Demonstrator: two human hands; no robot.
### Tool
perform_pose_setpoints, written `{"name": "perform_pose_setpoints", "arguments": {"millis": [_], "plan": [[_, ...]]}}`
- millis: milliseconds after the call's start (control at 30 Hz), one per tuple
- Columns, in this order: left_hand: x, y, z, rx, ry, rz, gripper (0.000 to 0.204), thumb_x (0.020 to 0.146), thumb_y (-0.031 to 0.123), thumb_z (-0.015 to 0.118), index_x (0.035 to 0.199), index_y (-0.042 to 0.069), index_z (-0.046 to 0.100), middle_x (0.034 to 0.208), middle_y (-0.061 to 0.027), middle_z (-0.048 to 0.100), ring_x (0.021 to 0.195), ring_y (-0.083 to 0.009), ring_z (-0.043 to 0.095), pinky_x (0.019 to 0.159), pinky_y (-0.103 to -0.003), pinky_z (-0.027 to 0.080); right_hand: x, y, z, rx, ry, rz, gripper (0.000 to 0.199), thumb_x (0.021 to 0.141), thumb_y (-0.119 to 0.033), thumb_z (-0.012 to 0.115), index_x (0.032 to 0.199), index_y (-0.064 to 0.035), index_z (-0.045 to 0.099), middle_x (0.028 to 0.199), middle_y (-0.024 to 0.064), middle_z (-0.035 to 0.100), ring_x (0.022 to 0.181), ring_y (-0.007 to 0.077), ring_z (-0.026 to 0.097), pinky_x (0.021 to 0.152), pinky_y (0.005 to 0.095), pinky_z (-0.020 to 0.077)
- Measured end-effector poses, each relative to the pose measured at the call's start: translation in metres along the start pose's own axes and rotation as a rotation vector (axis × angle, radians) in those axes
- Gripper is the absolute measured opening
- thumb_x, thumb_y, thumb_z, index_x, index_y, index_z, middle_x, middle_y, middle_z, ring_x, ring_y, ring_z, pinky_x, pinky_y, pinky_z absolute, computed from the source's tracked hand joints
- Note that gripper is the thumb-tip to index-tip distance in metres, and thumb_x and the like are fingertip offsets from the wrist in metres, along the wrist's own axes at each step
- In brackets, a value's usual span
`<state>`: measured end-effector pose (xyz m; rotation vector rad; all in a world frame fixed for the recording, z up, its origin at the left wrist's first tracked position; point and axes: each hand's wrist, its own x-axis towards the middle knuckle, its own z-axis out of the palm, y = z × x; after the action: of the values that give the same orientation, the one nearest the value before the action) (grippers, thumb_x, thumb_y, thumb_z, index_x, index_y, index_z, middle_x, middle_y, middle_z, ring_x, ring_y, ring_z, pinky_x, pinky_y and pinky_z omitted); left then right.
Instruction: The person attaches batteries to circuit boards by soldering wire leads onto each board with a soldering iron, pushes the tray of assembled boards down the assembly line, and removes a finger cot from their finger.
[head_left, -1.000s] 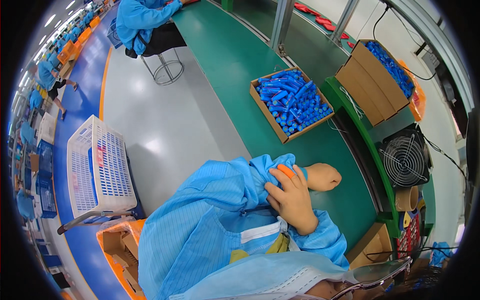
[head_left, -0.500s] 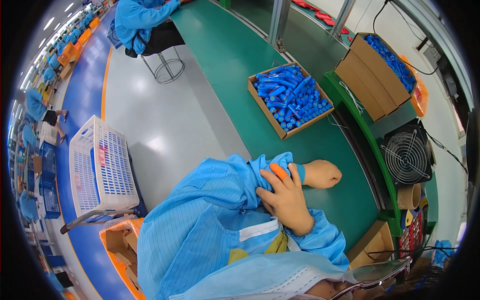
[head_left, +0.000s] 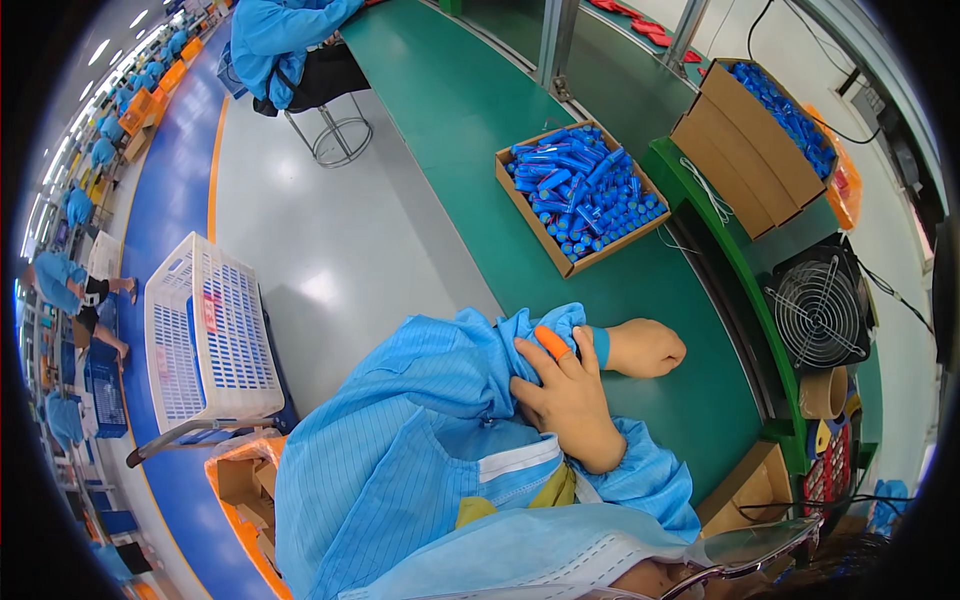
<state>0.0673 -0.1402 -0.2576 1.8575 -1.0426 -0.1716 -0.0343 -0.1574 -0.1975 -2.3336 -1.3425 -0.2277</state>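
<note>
My left hand (head_left: 645, 348) is closed in a fist above the green workbench (head_left: 540, 285), its curled fingertips hidden from view. A teal band (head_left: 600, 346) circles that wrist. Across the left forearm lies my right hand (head_left: 572, 412), fingers curved over the bunched blue sleeve (head_left: 490, 340) and gripping it just behind the band. One right finger wears an orange finger cot (head_left: 551, 343). Beyond both hands, an open cardboard tray (head_left: 540, 237) on the bench holds many blue cylindrical cells (head_left: 580, 190), some upright and others lying in a heap.
On the right, a green-edged shelf (head_left: 735, 260) carries a tall carton (head_left: 740, 160) of blue cells and a black fan (head_left: 818, 305). To the left stands a white plastic basket (head_left: 225, 340) on a cart. Another person (head_left: 290, 50) sits at the bench's far end.
Both hands stay nearly in place, the right one shifting only slightly on the sleeve. The view moves a little. In the left background, a walking person has moved.
</note>
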Motion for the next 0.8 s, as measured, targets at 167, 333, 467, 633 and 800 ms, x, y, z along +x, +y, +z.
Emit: {"name": "perform_pose_setpoints", "arguments": {"millis": [167, 333, 467, 633, 800], "plan": [[0.0013, 0.0004, 0.0, 0.009, -0.022, 0.007, 0.017, 0.08, 0.015, 0.05, 0.077, 0.004, 0.063, 0.077, -0.0136, 0.063, 0.073, -0.0332, 0.059, 0.064, -0.044, 0.046, 0.0016, -0.001, 0.0038, 0.005, 0.071, 0.024, 0.026, 0.068, -0.017, 0.068, 0.094, -0.0151, 0.064, 0.124, 0.0084, 0.054, 0.113, 0.0297, 0.05, 0.102, 0.0569, 0.0276], [0.0018, 0.0014, -0.0015, 0.014, -0.035, -0.002, 0.017, 0.081, 0.015, 0.05, 0.078, 0.004, 0.062, 0.078, -0.0136, 0.063, 0.074, -0.0327, 0.059, 0.065, -0.044, 0.046, 0.0033, -0.0014, -0.0013, 0.014, 0.078, 0.08, 0.026, 0.072, -0.014, 0.067, 0.097, -0.011, 0.061, 0.123, 0.0087, 0.054, 0.115, 0.0279, 0.049, 0.101, 0.0536, 0.0316], [0.002, 0.0006, -0.004, 0.028, -0.088, -0.015, 0.018, 0.085, 0.017, 0.049, 0.081, 0.004, 0.061, 0.083, -0.0128, 0.062, 0.078, -0.032, 0.059, 0.069, -0.042, 0.047, -0.0002, 0.0054, 0.0033, 0.008, 0.084, 0.032, 0.03, 0.071, -0.014, 0.067, 0.101, -0.011, 0.061, 0.122, 0.0088, 0.055, 0.114, 0.0286, 0.051, 0.101, 0.0537, 0.0325], [0.0018, 0.0021, -0.0039, 0.015, -0.099, -0.034, 0.017, 0.085, 0.017, 0.049, 0.082, 0.004, 0.061, 0.084, -0.0125, 0.062, 0.079, -0.0313, 0.059, 0.069, -0.042, 0.047, 0.0019, 0.0026, 0.0056, 0.023, 0.168, 0.097, 0.03, 0.071, -0.013, 0.067, 0.1, -0.0076, 0.059, 0.121, 0.0127, 0.055, 0.113, 0.0311, 0.051, 0.1, 0.0537, 0.0331], [0.0012, 0.0014, -0.0031, 0.021, -0.095, -0.034, 0.017, 0.085, 0.017, 0.05, 0.082, 0.005, 0.061, 0.084, -0.0124, 0.062, 0.079, -0.031, 0.059, 0.069, -0.042, 0.047, 0.0011, 0.0024, 0.0068, 0.069, 0.174, 0.161, 0.034, 0.071, -0.012, 0.067, 0.104, -0.0065, 0.059, 0.121, 0.0134, 0.055, 0.112, 0.0316, 0.051, 0.101, 0.0531, 0.0333]]}}
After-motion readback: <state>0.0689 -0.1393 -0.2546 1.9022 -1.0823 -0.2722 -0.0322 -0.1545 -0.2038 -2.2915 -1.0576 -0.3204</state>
